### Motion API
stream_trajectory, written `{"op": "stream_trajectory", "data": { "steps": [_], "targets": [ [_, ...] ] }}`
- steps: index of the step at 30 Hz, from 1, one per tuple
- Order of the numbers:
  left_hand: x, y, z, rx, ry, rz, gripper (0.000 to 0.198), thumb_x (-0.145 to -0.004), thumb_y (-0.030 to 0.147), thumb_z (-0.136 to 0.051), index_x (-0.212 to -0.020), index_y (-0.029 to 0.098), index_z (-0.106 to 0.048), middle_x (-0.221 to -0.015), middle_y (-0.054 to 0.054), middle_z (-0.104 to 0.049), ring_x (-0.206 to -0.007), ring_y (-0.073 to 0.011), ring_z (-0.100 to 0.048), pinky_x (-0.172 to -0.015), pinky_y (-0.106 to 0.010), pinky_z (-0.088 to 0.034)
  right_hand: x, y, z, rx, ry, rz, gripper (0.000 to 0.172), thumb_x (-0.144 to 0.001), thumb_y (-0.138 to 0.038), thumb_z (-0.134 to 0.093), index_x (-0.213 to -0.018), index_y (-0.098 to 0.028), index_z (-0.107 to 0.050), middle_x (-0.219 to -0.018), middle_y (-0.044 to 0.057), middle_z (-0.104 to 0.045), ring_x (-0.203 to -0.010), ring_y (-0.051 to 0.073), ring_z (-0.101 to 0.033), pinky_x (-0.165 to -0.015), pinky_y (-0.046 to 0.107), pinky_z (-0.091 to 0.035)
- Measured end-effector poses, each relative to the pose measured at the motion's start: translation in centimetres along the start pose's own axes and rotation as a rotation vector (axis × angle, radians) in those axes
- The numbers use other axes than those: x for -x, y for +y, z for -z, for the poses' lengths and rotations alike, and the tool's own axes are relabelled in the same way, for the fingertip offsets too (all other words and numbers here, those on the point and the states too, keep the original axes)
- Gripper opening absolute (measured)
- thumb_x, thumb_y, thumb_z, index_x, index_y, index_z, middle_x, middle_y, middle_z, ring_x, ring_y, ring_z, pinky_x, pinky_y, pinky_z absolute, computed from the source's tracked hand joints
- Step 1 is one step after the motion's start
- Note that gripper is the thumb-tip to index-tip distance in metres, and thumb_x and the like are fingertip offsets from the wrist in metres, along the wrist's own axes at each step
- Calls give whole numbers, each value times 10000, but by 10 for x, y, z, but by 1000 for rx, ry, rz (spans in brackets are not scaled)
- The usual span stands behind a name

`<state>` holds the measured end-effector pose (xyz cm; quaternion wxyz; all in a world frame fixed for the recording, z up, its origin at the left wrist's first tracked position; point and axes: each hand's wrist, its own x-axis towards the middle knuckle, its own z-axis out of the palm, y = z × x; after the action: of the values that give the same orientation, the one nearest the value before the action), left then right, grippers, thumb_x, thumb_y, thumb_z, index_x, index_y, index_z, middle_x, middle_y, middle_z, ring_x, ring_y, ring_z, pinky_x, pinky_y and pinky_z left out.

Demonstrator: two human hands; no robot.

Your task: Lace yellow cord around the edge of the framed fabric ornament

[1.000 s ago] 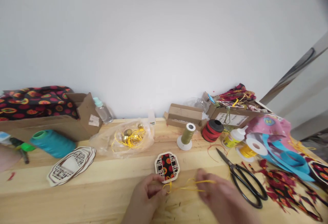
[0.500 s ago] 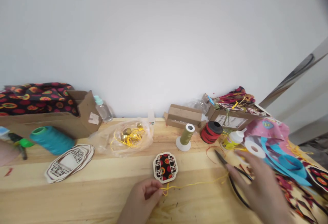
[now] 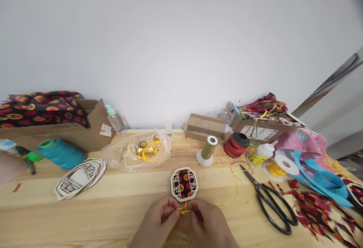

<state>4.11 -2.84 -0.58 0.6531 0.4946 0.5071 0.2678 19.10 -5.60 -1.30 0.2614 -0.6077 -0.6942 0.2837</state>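
Yellow cord point(image 3: 185, 213) is pinched between thumb and fingertips of both left hand point(image 3: 159, 220) and right hand point(image 3: 210, 219).

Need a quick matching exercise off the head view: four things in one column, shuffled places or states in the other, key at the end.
Things
1. yellow cord
2. black-handled scissors
3. teal thread cone
4. olive thread spool

Places or states
A. beside the stacked cut-out frames
B. at the fingertips of the left hand and right hand, just below the fabric-filled medallion
C. upright, in front of the small cardboard box
D. blades together, to the right of both hands

Pairs: 1-B, 2-D, 3-A, 4-C
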Motion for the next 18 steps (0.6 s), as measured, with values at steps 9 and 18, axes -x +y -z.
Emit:
{"op": "stream_trajectory", "data": {
  "steps": [9,18],
  "targets": [
    [0,3,-1,24,7,27,112,-689,253,-531,-674,152,-483,-474,83,-453,-387,-36,-289,-392,-151,-205,-3,-4,7,-82,-102,-31,222,-765,-202,-424,-769,-237,-643,-667,-10,-649,-572,130,-572,-519,174,-388],
    [-1,-11,0,221,-109,101,425,-651,395,-588,-995,175,-472,-867,-57,-619,-320,1,-376,-337,-157,-211,6,0,23,-174,-118,-26,282,-808,-269,-374,-819,-234,-654,-632,-11,-641,-539,135,-565,-471,163,-373]
  ]
}}
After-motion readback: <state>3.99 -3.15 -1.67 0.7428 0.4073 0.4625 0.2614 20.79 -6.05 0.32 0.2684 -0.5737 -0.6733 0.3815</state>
